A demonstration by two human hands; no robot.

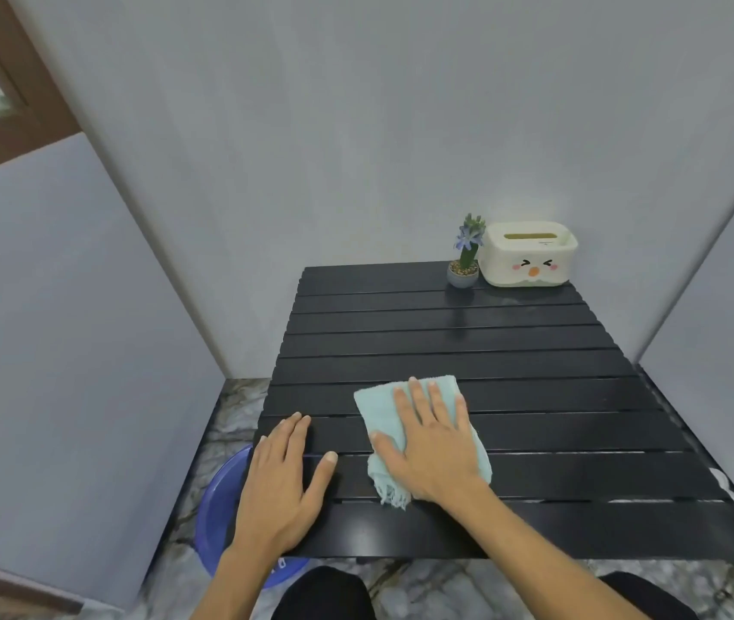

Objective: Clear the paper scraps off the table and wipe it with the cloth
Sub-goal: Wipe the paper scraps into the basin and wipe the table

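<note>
Mostly unwiped yet by the look of it, black slatted table (445,342) running far and right of the pale aqua terry cloth (383,411), slats lying left to right, smooth and faintly glossy, no paper scraps visible on them. Pinned flat near the table's near-left part under the right hand (434,440), fingers spread and pressing rather than clenched, fringed end trailing near; left hand (282,478) open and empty, palm down just left of it, bracing the near edge. Well clear at the far right corner, small potted cactus (465,257) beside a cream plastic tissue box (528,255); on the floor near left, blue plastic basin (217,512).
</note>
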